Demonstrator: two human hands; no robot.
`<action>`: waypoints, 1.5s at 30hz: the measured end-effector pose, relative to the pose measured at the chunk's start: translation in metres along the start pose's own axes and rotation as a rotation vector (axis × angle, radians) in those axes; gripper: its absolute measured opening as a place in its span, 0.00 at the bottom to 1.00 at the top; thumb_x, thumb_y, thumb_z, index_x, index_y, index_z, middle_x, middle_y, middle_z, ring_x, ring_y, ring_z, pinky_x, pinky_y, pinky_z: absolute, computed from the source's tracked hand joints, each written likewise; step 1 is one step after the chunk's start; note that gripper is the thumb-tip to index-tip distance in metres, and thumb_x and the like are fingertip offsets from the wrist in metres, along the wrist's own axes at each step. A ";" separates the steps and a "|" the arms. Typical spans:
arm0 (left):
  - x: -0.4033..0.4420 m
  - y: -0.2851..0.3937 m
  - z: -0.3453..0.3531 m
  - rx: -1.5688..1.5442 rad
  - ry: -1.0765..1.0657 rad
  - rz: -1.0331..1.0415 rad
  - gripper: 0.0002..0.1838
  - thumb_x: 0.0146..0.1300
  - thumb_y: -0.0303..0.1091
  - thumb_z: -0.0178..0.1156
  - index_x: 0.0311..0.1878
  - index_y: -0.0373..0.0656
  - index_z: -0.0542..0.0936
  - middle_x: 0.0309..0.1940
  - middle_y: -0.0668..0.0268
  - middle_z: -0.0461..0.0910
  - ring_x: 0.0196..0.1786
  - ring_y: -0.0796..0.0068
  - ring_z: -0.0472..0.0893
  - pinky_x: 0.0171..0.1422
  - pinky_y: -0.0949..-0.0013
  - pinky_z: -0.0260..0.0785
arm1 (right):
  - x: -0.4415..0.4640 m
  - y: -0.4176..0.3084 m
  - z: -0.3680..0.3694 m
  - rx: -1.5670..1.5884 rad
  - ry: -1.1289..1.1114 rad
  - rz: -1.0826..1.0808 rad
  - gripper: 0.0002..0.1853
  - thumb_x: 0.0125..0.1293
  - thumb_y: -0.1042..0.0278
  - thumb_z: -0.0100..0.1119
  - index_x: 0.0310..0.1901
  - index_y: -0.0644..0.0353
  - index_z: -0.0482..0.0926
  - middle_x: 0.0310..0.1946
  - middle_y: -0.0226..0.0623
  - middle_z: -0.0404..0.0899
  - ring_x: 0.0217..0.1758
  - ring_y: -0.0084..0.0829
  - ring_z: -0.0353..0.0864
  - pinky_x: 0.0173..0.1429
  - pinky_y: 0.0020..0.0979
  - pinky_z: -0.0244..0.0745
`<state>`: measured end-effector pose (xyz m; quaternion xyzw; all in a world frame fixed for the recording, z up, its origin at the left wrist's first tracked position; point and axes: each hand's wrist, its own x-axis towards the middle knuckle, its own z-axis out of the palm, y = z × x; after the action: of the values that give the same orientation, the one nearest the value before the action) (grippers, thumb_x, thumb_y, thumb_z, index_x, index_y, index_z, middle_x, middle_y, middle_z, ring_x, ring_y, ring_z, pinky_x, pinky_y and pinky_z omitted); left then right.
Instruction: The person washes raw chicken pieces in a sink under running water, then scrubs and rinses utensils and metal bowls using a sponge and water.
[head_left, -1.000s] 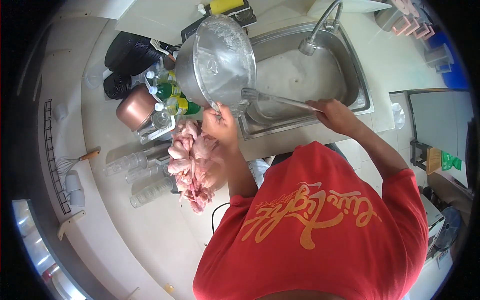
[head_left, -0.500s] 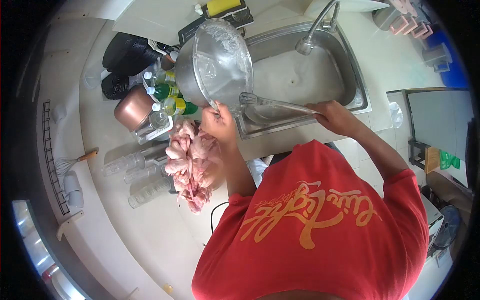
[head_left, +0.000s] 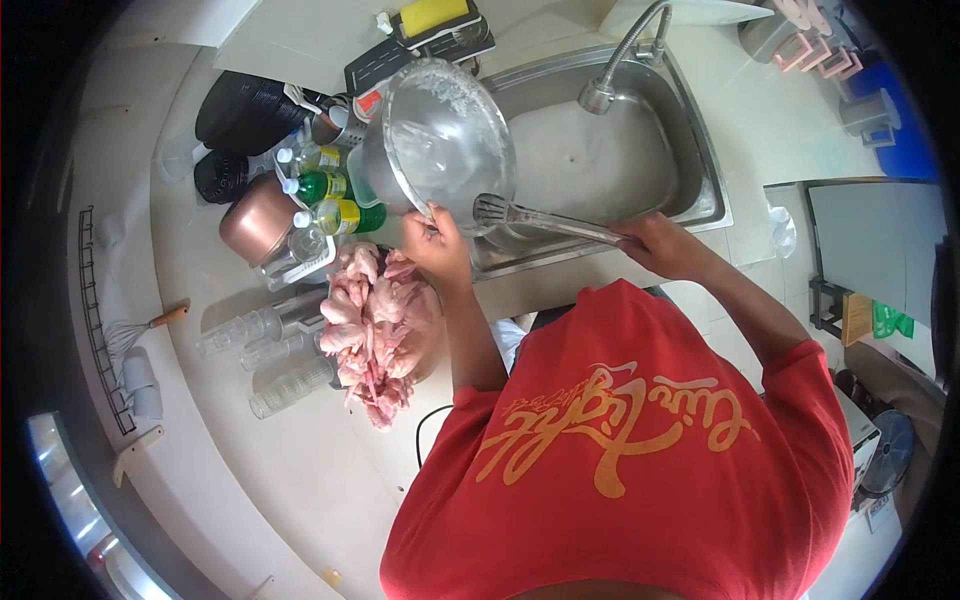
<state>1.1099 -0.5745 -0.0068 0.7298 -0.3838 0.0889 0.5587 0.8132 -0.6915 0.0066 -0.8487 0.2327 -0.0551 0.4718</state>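
My left hand (head_left: 436, 246) grips the rim of a large metal bowl (head_left: 395, 150), which is tilted on its side with its mouth turned toward the sink. White residue clings along the inside of the bowl. In my right hand (head_left: 662, 246) is the handle of a metal whisk (head_left: 560, 222); its head sits by the bowl's lower rim, over the near edge of the sink (head_left: 715, 200). A heap of raw chicken pieces (head_left: 375, 325) lies beside my left wrist. Whatever holds the chicken is mostly hidden.
A faucet (head_left: 598, 95) arches over the sink, whose basin looks whitish. Left of the bowl stand several bottles (head_left: 325, 187), a copper-coloured pot (head_left: 258, 220) and black containers (head_left: 250, 112). Clear plastic cups (head_left: 290, 390) lie on the counter. Another whisk (head_left: 150, 322) hangs at the left.
The bowl has shifted slightly down and right in view. The whisk has turned so its slotted-looking head shows more clearly. Both hands keep their grips.
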 end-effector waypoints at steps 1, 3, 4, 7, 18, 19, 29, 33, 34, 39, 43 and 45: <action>-0.002 -0.004 0.005 -0.056 0.009 -0.038 0.11 0.62 0.23 0.59 0.26 0.38 0.67 0.19 0.69 0.68 0.22 0.81 0.66 0.26 0.72 0.58 | 0.001 0.000 0.000 0.016 -0.023 0.036 0.17 0.62 0.72 0.54 0.52 0.64 0.77 0.31 0.56 0.80 0.37 0.56 0.80 0.44 0.47 0.75; -0.012 -0.021 0.015 -0.170 0.027 -0.114 0.13 0.64 0.25 0.59 0.26 0.40 0.66 0.19 0.73 0.64 0.23 0.84 0.62 0.26 0.74 0.54 | 0.005 0.013 0.010 -0.011 -0.055 0.006 0.18 0.62 0.72 0.53 0.54 0.65 0.76 0.35 0.56 0.80 0.40 0.56 0.80 0.45 0.48 0.74; -0.018 -0.029 0.017 -0.197 0.000 -0.204 0.13 0.64 0.25 0.58 0.26 0.41 0.66 0.19 0.73 0.65 0.23 0.85 0.62 0.27 0.74 0.55 | 0.008 0.017 0.016 -0.025 -0.071 -0.009 0.18 0.62 0.72 0.53 0.55 0.66 0.75 0.37 0.56 0.80 0.41 0.56 0.80 0.46 0.48 0.74; -0.042 -0.058 0.019 -0.196 -0.073 -0.430 0.13 0.64 0.26 0.57 0.25 0.44 0.66 0.21 0.76 0.64 0.25 0.86 0.61 0.29 0.76 0.54 | 0.017 0.017 0.028 -0.063 -0.101 -0.097 0.22 0.62 0.72 0.53 0.58 0.67 0.72 0.45 0.56 0.79 0.48 0.55 0.78 0.52 0.49 0.72; -0.104 -0.116 0.032 -0.393 -0.190 -0.735 0.16 0.65 0.28 0.58 0.24 0.46 0.64 0.19 0.77 0.62 0.21 0.87 0.61 0.24 0.75 0.56 | 0.042 0.068 0.057 0.012 -0.283 -0.047 0.24 0.59 0.69 0.58 0.58 0.66 0.71 0.50 0.54 0.76 0.56 0.50 0.75 0.61 0.45 0.69; -0.104 -0.116 0.035 -0.398 -0.204 -0.765 0.15 0.65 0.28 0.58 0.24 0.46 0.65 0.19 0.76 0.64 0.20 0.87 0.63 0.24 0.75 0.59 | 0.045 0.074 0.060 -0.009 -0.320 -0.023 0.24 0.59 0.69 0.59 0.58 0.66 0.71 0.50 0.54 0.76 0.56 0.50 0.75 0.61 0.45 0.69; -0.112 -0.136 0.041 0.080 -0.431 -1.041 0.14 0.64 0.40 0.61 0.30 0.38 0.74 0.24 0.58 0.79 0.21 0.67 0.81 0.28 0.64 0.73 | 0.048 0.079 0.092 -0.236 -0.202 0.073 0.25 0.61 0.64 0.61 0.59 0.63 0.71 0.64 0.56 0.63 0.61 0.56 0.73 0.64 0.47 0.71; -0.115 -0.170 0.036 0.434 -0.651 -0.778 0.19 0.60 0.48 0.64 0.32 0.38 0.80 0.30 0.52 0.83 0.31 0.55 0.85 0.40 0.55 0.75 | 0.048 0.089 0.097 -0.225 -0.219 0.020 0.27 0.62 0.62 0.61 0.61 0.61 0.70 0.65 0.56 0.61 0.61 0.56 0.72 0.65 0.46 0.70; -0.109 -0.163 0.036 0.557 -0.687 -0.692 0.20 0.59 0.50 0.64 0.32 0.39 0.81 0.31 0.51 0.83 0.33 0.54 0.84 0.42 0.54 0.75 | 0.047 0.094 0.098 -0.219 -0.226 0.007 0.27 0.62 0.61 0.61 0.61 0.61 0.70 0.66 0.56 0.61 0.61 0.56 0.72 0.65 0.46 0.70; -0.093 -0.158 0.036 0.728 -0.836 -0.615 0.23 0.55 0.55 0.66 0.32 0.40 0.83 0.33 0.52 0.84 0.40 0.50 0.84 0.44 0.51 0.74 | 0.061 0.110 0.079 -0.015 -0.186 0.155 0.24 0.64 0.61 0.61 0.59 0.62 0.73 0.59 0.52 0.72 0.53 0.46 0.80 0.56 0.41 0.76; -0.085 -0.142 0.032 0.776 -0.855 -0.515 0.23 0.54 0.56 0.67 0.31 0.41 0.84 0.32 0.53 0.84 0.39 0.50 0.84 0.42 0.51 0.74 | 0.071 0.126 0.059 0.129 -0.055 0.236 0.20 0.65 0.61 0.60 0.56 0.63 0.77 0.47 0.46 0.82 0.39 0.36 0.86 0.39 0.34 0.80; -0.080 -0.144 0.036 0.766 -0.870 -0.508 0.23 0.54 0.56 0.67 0.31 0.42 0.84 0.31 0.54 0.84 0.38 0.50 0.84 0.41 0.51 0.74 | 0.083 0.145 0.042 0.225 -0.039 0.298 0.18 0.67 0.63 0.59 0.55 0.63 0.78 0.45 0.42 0.83 0.37 0.34 0.86 0.35 0.32 0.79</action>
<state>1.1388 -0.5575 -0.1718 0.9158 -0.3315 -0.2201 0.0543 0.8504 -0.7611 -0.1470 -0.7476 0.3389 0.0064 0.5712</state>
